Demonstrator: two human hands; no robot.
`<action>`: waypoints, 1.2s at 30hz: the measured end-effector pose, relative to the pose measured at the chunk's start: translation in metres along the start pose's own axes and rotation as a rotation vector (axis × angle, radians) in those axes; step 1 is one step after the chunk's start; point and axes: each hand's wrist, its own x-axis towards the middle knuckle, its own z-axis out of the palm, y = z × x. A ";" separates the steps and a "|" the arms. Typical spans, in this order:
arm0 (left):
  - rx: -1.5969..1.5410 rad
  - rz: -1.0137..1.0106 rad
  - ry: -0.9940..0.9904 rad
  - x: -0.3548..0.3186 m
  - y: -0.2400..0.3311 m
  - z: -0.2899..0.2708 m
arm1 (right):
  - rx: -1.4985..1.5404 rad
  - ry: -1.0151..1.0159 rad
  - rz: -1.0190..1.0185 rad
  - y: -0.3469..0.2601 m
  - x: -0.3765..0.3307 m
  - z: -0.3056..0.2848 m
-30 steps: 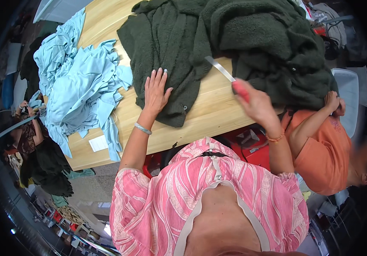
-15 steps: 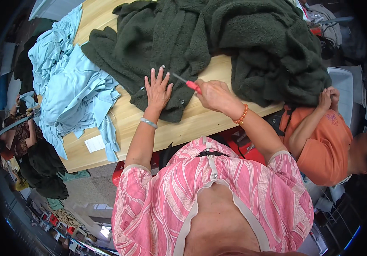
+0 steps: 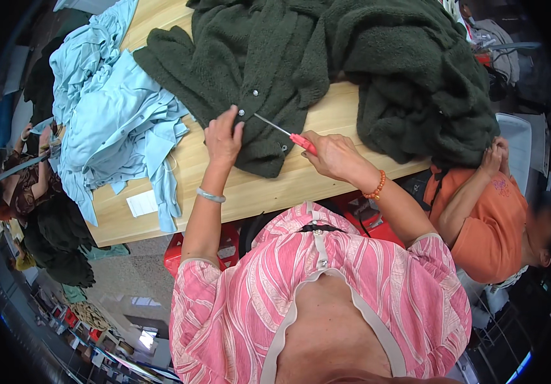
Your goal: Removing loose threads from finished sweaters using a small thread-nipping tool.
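Dark green fleece cardigan sprawled across the wooden surface, near edge. Soft, floppy, probably bunches easily, so best pinned flat by the button strip. Left hand pinching that strip; right hand clamped on red-handled snips, tip at a button.

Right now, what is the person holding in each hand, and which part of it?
The right hand grips a thin cutting tool by its red handle. The left hand pinches the buttoned edge of the dark green fleece garment.
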 end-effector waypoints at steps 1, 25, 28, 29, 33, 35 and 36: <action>0.056 0.097 -0.024 -0.003 -0.002 0.002 | -0.001 -0.001 -0.005 -0.002 0.001 0.002; -0.112 -0.520 0.177 -0.061 -0.028 -0.007 | -0.082 -0.106 -0.173 -0.029 -0.012 0.020; -0.343 -0.417 0.115 -0.053 0.001 -0.016 | -0.105 -0.032 -0.124 -0.023 -0.014 0.023; -0.348 -0.412 0.083 -0.053 0.006 -0.021 | -0.133 -0.002 -0.064 -0.018 -0.011 0.020; -0.581 -0.506 0.104 -0.065 -0.008 -0.013 | -0.030 -0.323 -0.227 -0.032 -0.015 0.009; -0.863 -0.629 0.094 -0.056 0.006 -0.014 | -0.017 -0.164 -0.117 -0.024 -0.017 0.006; -0.880 -0.635 0.069 -0.059 0.005 -0.014 | -0.026 -0.151 -0.114 -0.023 -0.020 0.006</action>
